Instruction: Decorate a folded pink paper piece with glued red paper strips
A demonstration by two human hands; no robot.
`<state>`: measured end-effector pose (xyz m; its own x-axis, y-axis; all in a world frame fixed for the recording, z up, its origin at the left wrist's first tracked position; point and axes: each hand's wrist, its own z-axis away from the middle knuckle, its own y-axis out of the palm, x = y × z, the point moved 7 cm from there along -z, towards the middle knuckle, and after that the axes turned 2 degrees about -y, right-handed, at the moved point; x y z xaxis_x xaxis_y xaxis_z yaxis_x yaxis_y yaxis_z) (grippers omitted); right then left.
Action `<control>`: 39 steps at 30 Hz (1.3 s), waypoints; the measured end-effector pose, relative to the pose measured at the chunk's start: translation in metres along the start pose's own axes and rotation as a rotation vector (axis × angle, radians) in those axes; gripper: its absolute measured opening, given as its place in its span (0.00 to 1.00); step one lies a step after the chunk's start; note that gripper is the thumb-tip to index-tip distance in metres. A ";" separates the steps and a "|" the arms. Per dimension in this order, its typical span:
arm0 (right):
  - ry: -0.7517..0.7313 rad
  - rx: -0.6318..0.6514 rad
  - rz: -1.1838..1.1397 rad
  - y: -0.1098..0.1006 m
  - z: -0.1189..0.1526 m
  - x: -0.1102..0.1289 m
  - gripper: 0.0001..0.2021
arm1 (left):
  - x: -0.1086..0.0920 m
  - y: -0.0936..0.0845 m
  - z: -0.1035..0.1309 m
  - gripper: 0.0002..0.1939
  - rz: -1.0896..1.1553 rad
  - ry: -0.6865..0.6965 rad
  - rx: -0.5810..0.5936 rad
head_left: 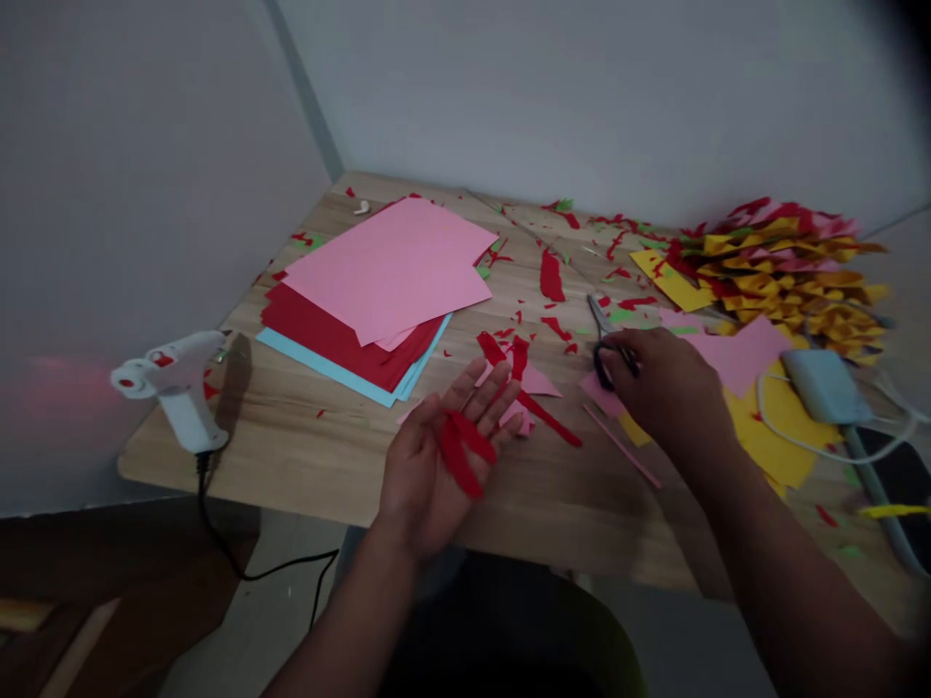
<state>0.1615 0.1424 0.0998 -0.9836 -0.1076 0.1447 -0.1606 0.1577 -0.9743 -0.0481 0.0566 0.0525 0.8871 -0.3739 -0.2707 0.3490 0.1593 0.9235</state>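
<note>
My left hand is palm up over the table's front edge, fingers stretched out. A red paper cutout with two rounded lobes lies across its palm, held near the thumb. At the right, my right hand grips the dark handles of a pair of scissors, whose blades point away from me on the tabletop. Past my left fingertips lie pink paper scraps and a long red paper strip. A thin pink strip rests between the hands.
Stacked pink, red and blue sheets lie at the back left. A white glue gun stands at the left edge, its cord hanging down. At right are a bunch of folded yellow, red and pink paper, yellow sheets and a pale charger block.
</note>
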 end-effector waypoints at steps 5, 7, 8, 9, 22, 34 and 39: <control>-0.303 0.205 -0.487 -0.017 0.055 0.090 0.06 | 0.008 0.005 0.002 0.27 -0.061 -0.030 0.015; -0.257 0.241 -0.476 -0.010 0.069 0.108 0.07 | 0.009 0.005 0.003 0.25 -0.115 0.010 0.011; -0.222 0.250 -0.480 -0.005 0.073 0.113 0.07 | 0.009 0.005 0.003 0.25 -0.141 0.031 0.011; -0.183 0.251 -0.495 0.001 0.076 0.115 0.06 | 0.009 0.004 0.003 0.25 -0.160 0.050 0.008; 0.130 0.342 -0.817 0.034 0.097 0.105 0.11 | -0.001 -0.010 0.003 0.40 -0.297 0.216 -0.038; 0.183 0.274 -0.982 0.037 0.104 0.104 0.07 | 0.002 -0.010 0.004 0.47 -0.345 0.287 -0.079; 0.171 0.344 -1.000 0.039 0.104 0.103 0.11 | 0.002 -0.010 0.007 0.46 -0.341 0.295 -0.056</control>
<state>0.0628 0.0350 0.0591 -0.4207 0.1083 0.9007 -0.8947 -0.2140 -0.3921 -0.0521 0.0475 0.0443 0.7641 -0.1385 -0.6301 0.6446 0.1250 0.7542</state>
